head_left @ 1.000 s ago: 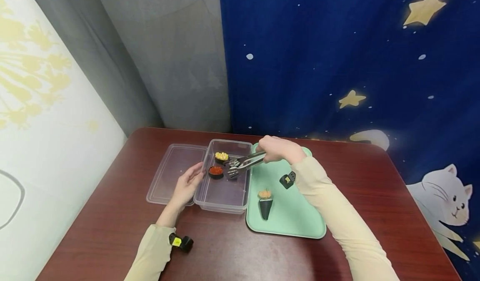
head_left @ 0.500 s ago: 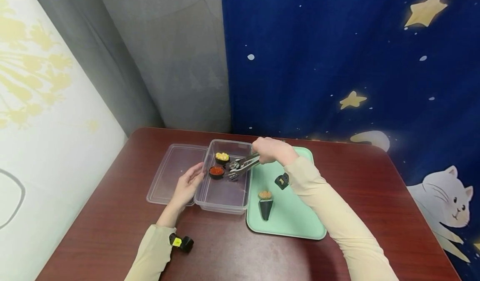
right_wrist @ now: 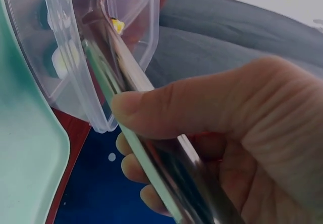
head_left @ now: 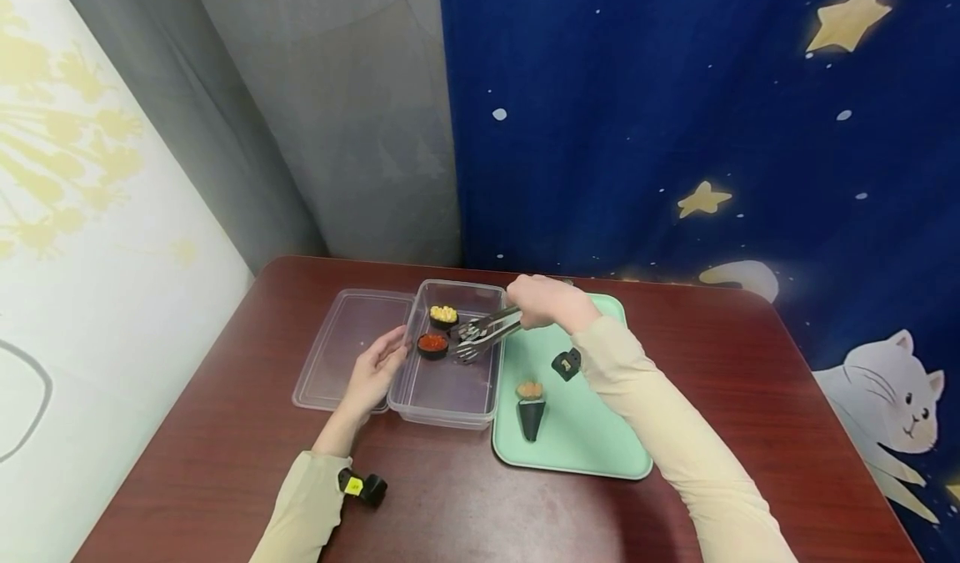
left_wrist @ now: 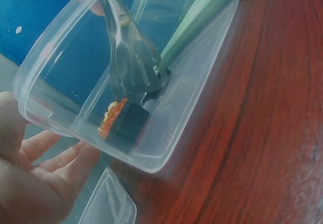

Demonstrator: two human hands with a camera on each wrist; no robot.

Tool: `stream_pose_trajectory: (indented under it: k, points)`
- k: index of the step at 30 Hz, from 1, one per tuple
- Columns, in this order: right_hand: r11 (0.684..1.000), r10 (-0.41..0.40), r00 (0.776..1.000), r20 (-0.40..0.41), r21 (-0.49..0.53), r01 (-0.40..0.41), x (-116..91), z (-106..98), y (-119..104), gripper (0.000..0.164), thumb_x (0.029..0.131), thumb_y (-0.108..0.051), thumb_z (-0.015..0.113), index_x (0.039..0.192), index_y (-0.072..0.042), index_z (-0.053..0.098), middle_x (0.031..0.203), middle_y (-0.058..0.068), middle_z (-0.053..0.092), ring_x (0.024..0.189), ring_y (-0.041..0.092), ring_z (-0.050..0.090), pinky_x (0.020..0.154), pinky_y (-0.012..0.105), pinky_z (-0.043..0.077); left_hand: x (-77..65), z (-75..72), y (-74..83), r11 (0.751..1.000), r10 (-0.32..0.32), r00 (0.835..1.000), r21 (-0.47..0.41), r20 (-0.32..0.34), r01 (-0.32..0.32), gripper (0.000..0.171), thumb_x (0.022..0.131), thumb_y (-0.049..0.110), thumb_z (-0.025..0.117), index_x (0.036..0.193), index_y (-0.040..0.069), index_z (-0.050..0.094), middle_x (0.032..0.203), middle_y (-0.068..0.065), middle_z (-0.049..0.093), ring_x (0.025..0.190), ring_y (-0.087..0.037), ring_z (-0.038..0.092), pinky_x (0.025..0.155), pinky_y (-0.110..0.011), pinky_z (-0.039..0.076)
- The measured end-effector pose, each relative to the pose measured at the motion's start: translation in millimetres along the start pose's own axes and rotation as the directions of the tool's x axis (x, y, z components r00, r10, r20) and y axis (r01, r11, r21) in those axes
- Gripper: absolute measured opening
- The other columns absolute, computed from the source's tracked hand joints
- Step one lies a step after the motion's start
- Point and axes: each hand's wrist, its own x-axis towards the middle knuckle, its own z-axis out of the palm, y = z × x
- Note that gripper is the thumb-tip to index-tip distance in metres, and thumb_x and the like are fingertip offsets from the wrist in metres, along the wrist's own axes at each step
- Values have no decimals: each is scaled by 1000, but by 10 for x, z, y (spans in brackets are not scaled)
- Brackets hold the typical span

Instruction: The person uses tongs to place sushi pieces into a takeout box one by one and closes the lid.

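Observation:
My right hand (head_left: 551,302) grips a pair of metal tongs (head_left: 487,334), thumb along one arm and fingers curled round the other. The slotted tong heads are down inside a clear plastic container (head_left: 450,392), right beside a gunkan sushi with red roe (head_left: 432,344). A small dark piece (left_wrist: 156,89) shows partly behind a tong head in the left wrist view; I cannot tell whether the tongs hold it. A corn-topped gunkan sushi (head_left: 444,314) sits farther back. My left hand (head_left: 373,373) is at the container's left wall, fingers loosely extended against its outside.
Right of the container lies a mint-green tray (head_left: 592,429) bearing a dark cone-shaped hand roll (head_left: 531,413) with a pale orange top. A clear lid (head_left: 345,354) lies flat on the left, partly under the container's edge. The wooden table (head_left: 442,496) meets curtains at the back.
My right hand has shifted slightly left with the tongs, whose heads stay in the container. The left hand keeps its place.

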Motion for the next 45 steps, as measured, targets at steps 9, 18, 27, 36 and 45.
stream_pose_trajectory:
  k: [9,18,27,36,45]
  points:
    - [989,22,993,-113,148,-5,-327,94,247,39,76,0,67,115,1,65,100,14,64,74,18,53,60,26,45,4,3,-1,1000,5,1000,5,-5,-5,42,94,-1,51,135,-6,44,127,-32,50,116,-41,51,85,-14,48]
    - [976,-3,966,-257,209,59,-655,255,469,50,79,-7,71,124,7,56,110,18,61,93,27,58,77,40,52,4,4,-10,1000,0,1000,7,-5,0,41,94,0,51,135,-6,44,127,-32,50,116,-41,51,85,-15,49]
    - [951,50,938,-343,303,60,-1070,448,582,54,80,-6,71,128,9,51,127,24,54,115,37,50,90,49,48,9,7,-11,1000,-1,1000,-5,-3,1,41,94,-1,50,135,-6,43,128,-31,50,118,-40,51,86,-15,49]
    - [954,84,879,-469,294,66,-1501,741,611,51,74,-4,76,120,8,57,100,9,60,76,11,49,62,29,47,14,0,-27,1000,9,1000,-1,9,-9,41,95,1,51,135,-6,43,129,-31,49,120,-39,49,86,-13,48]
    - [936,155,848,-507,350,38,-1794,1169,533,53,71,-1,77,118,10,57,97,6,59,73,11,48,57,25,45,10,1,-28,1000,4,1000,-13,8,-4,41,96,2,50,135,-6,43,129,-31,49,120,-39,49,86,-13,47]
